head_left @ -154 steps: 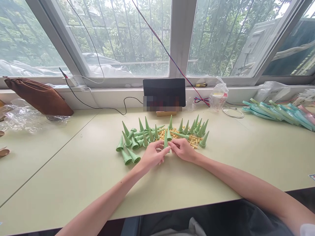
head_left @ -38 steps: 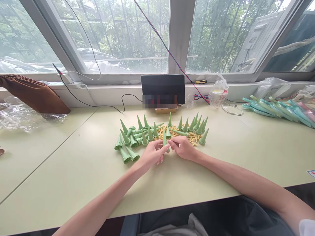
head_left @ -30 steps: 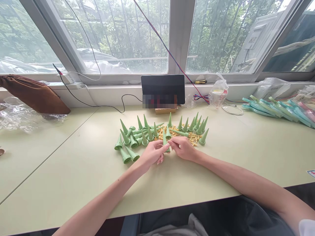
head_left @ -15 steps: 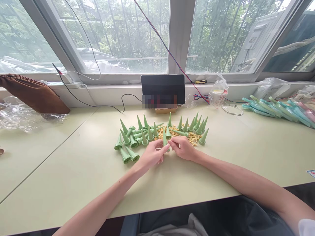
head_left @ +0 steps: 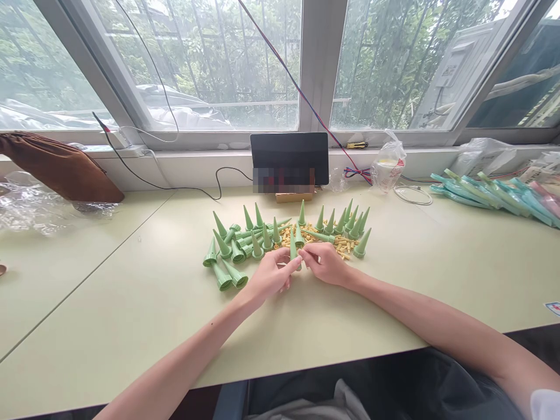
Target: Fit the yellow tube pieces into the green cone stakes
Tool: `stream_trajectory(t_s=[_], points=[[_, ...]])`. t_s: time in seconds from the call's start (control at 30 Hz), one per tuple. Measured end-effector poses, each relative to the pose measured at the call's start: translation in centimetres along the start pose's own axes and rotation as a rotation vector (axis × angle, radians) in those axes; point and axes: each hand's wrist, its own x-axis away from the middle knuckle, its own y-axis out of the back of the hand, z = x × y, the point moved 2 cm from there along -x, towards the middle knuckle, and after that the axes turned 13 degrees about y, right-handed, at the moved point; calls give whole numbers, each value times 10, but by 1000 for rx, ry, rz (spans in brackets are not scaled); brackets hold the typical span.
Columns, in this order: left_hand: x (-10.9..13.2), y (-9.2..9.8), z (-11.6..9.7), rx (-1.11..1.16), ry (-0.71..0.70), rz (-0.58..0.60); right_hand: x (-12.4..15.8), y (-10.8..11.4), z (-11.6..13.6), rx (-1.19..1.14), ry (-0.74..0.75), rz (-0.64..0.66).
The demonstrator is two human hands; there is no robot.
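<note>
My left hand (head_left: 275, 272) is closed around the base of a green plastic cone-shaped spike (head_left: 293, 242), which points upward. Beside it, my right hand (head_left: 324, 263) has its fingers pinched against the spike's lower right side. Whatever small piece those fingertips may hold is hidden. Just beyond my hands lies a pile of small tan plastic pegs (head_left: 345, 248). Several more green spikes (head_left: 223, 245) stand or lie to the left, some with their hollow threaded ends showing. Another group of green spikes (head_left: 354, 224) stands upright on the right.
A dark tablet (head_left: 289, 154) leans on a small cardboard stand at the back of the pale table (head_left: 184, 326). A brown pouch (head_left: 61, 166) and clear plastic wrap lie at the left. At the right are a bagged cup (head_left: 388, 169), a coiled white cable (head_left: 413, 196) and teal packets (head_left: 490, 195).
</note>
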Motion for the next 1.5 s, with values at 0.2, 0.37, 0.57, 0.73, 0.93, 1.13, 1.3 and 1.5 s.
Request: stream_trajectory(t_s=[0.2,0.37,0.57,0.73,0.93,1.13,1.3,1.5], points=[[0,0,-1,14,37,15,0,0,1,5,10,-4],[0,0,0,-23,-10,-12,0,0,0,-11,-8,1],[1,0,1,-71,-39,-31,0,0,1,-31,-22,5],[2,1,-1,-110,-90,-58,-1,1,1,-58,-35,9],[2,0,-4,-162,-117,-79,-1,0,0,-85,-51,9],[4,-1,-6,-139,-108,-107,-1,0,0,-93,-59,9],[4,-1,-6,-160,-111,-108,-1,0,0,-90,-61,13],[4,-1,-5,-189,-124,-102,0,0,-1,-86,-55,8]])
